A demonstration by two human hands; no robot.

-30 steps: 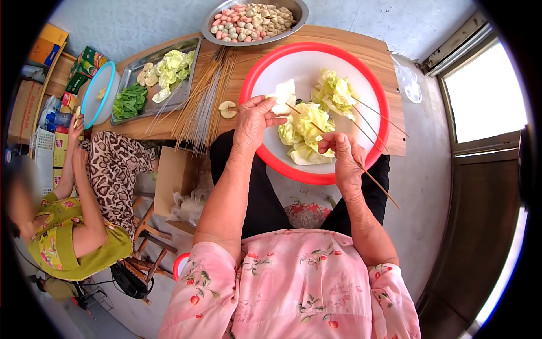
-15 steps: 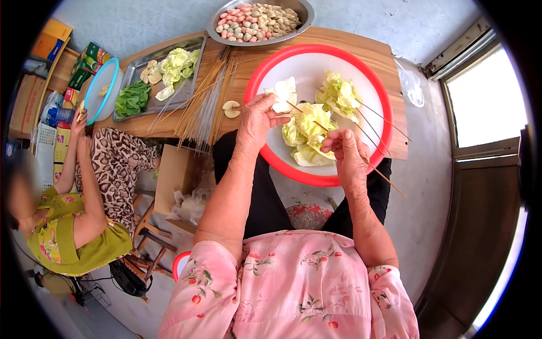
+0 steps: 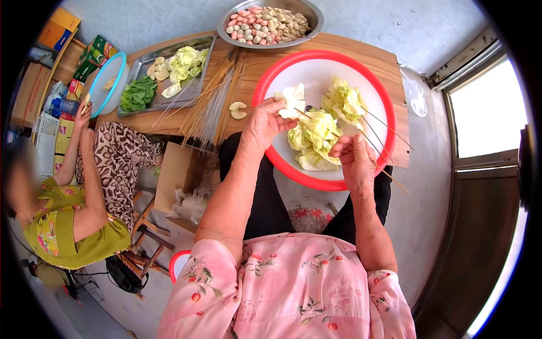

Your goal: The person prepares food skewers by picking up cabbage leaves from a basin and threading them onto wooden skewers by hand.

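Over the left side of the red-rimmed white basin (image 3: 385, 90), my left hand (image 3: 264, 122) pinches a pale cabbage leaf (image 3: 293, 100). My right hand (image 3: 354, 161) is closed on a thin wooden skewer (image 3: 395, 181), whose far end reaches the leaf. Beneath the skewer lies a bunch of yellow-green leaves (image 3: 316, 135) in the basin. Another leaf bunch (image 3: 343, 101), with skewers sticking out over the rim, rests at the basin's right.
Loose skewers (image 3: 217, 101) and a metal tray (image 3: 164, 106) of greens lie left of the basin. Behind stands a metal bowl (image 3: 226, 35) of small foods. A person (image 3: 84, 209) sits at the left, near a blue-rimmed basin (image 3: 116, 100).
The whole view has shifted, so the table sits slightly lower and farther right. The pale leaf in my left hand has changed its angle, and both hands keep their hold.
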